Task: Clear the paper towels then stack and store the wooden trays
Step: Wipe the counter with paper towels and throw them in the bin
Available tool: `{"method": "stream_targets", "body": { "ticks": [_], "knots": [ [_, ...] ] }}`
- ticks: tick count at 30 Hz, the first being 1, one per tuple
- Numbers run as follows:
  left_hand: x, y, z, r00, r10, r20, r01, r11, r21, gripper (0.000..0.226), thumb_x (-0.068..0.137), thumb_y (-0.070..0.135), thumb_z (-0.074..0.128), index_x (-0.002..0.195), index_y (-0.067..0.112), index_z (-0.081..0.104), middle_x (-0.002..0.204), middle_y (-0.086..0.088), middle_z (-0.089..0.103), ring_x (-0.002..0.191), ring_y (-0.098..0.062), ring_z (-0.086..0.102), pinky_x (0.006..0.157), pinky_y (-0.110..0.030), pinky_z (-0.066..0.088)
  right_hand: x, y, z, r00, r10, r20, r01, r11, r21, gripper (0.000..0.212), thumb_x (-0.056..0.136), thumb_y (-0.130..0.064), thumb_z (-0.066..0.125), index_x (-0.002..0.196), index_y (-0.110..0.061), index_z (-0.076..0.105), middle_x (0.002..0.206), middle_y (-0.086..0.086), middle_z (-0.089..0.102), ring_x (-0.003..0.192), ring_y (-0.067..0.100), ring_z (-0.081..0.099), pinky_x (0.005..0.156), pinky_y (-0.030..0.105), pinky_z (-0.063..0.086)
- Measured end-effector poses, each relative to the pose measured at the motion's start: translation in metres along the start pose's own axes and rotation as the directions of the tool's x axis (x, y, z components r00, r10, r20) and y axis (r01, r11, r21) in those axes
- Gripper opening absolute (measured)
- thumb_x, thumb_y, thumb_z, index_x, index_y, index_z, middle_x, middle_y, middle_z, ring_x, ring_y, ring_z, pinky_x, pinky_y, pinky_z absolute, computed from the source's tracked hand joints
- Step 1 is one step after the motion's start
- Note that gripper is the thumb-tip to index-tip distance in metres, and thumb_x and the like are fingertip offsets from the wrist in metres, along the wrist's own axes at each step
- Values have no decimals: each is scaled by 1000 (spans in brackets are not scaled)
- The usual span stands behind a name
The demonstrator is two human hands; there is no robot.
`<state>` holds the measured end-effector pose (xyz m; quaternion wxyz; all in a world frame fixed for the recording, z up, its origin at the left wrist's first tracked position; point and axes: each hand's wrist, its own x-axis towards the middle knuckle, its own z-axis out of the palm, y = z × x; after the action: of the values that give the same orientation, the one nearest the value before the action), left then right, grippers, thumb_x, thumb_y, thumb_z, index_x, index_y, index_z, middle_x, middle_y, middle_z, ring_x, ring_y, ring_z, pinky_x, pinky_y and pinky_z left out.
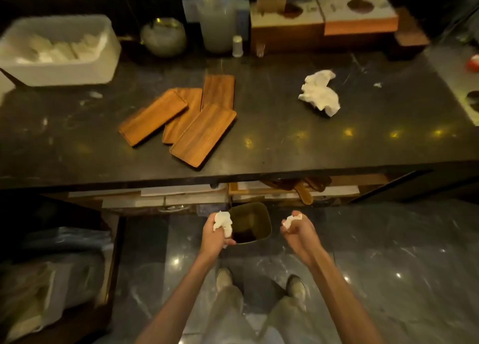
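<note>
White paper wads (pixel 223 222) sit gripped in our closed left hand (pixel 215 236) and right hand (pixel 298 229) beside the bin (pixel 261 211); released off-centre, they could miss it.

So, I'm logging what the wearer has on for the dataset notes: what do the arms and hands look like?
Both forearms are bare: no sleeves showing. The left hand and right hand wear no gloves; I see no watch or rings, though the picture is dim.
</note>
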<state>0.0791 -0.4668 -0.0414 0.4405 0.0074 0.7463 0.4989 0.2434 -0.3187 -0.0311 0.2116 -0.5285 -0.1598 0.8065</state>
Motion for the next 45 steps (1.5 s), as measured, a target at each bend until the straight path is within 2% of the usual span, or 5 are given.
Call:
{"method": "stream_targets", "body": {
  "ticks": [6,21,35,40,45],
  "knots": [
    [117,-89,22,944,-301,134,317,941,-119,29,96,36,49,91,10,59,67,-3,54,57,-14,50,54,-28,40,150,57,-37,994,86,-66,-97,978,-187,31,97,1,48,127,-7,49,119,17,57,108,29,63,98,39,50],
    [314,-344,92,902,-425,-68,431,895,115,18,91,-1,48,79,7,57,72,-13,51,62,-22,48,59,-30,43,403,204,-183,945,107,-308,-279,753,-596,22,97,-7,48,101,10,61,95,24,60,70,23,53,73,36,50],
    [444,-375,109,970,-83,230,-86,765,638,15,92,15,61,107,15,65,109,-14,67,93,-22,65,83,-37,56,483,273,-207,957,-262,-122,-5,406,-914,17,82,-15,64,99,-17,64,99,14,63,102,37,60,89,46,49],
    [469,-398,125,945,-5,326,-286,469,836,51,93,28,59,139,14,45,141,-12,50,135,-29,42,111,-33,33,501,284,-218,987,-155,-38,33,430,-902,43,87,-23,64,129,-18,58,131,12,51,116,33,54,102,45,44],
    [461,-396,125,938,-15,345,-314,382,869,74,90,31,64,152,24,24,156,-9,31,145,-31,26,117,-47,29,492,283,-226,926,-321,200,225,42,-974,53,90,-24,63,141,-19,48,148,14,40,127,38,47,104,49,45]
  ]
}}
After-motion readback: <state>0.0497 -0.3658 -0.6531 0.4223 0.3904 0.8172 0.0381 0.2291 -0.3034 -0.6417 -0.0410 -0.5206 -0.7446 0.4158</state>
